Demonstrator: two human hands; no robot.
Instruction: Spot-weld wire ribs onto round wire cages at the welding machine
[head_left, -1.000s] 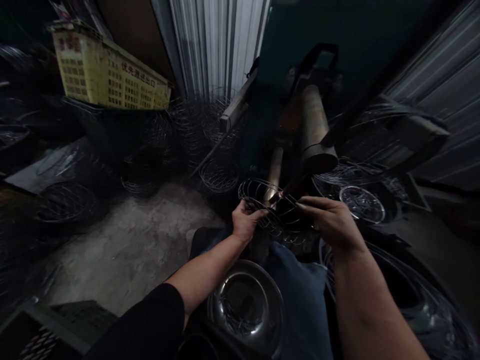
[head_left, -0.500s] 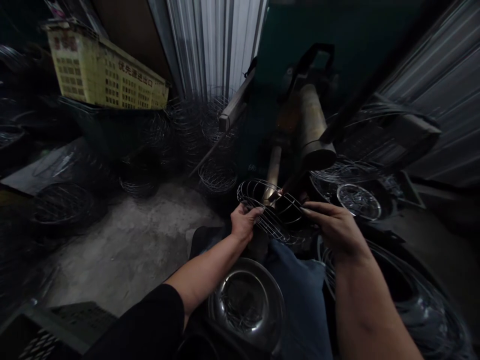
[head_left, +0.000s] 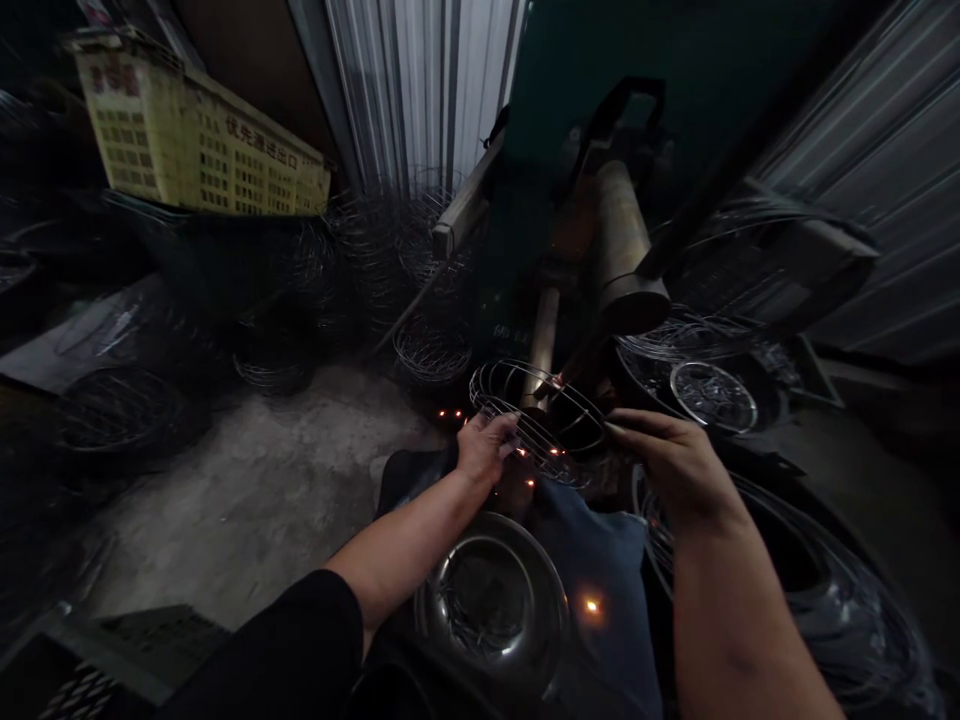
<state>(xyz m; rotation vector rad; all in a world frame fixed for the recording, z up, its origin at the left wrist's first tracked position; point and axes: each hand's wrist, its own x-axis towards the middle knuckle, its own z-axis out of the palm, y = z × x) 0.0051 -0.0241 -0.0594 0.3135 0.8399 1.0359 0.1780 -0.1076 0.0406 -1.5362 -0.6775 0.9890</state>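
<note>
A round wire basket is tilted at the contact tips of a spot welder. My left hand is closed on its left side, thumb over the wires. At the opposite side, the fingertips of my right hand pinch the rim. The rim meets the welder's lower copper-coloured arm and a dark upper bar, where a small glow shows. Above them juts the thick metal cylinder of the machine. Orange sparks are scattered around the basket and over the blue cloth on my lap.
A steel bowl with short wire pieces sits by my lap. Wire rings lie at the right, and a round tray stands behind them. A yellow crate is at the back left, near stacked wire baskets.
Orange sparks have appeared around the basket, my left hand and my lap. Both hands keep their grip on the basket. The view has shifted slightly.
</note>
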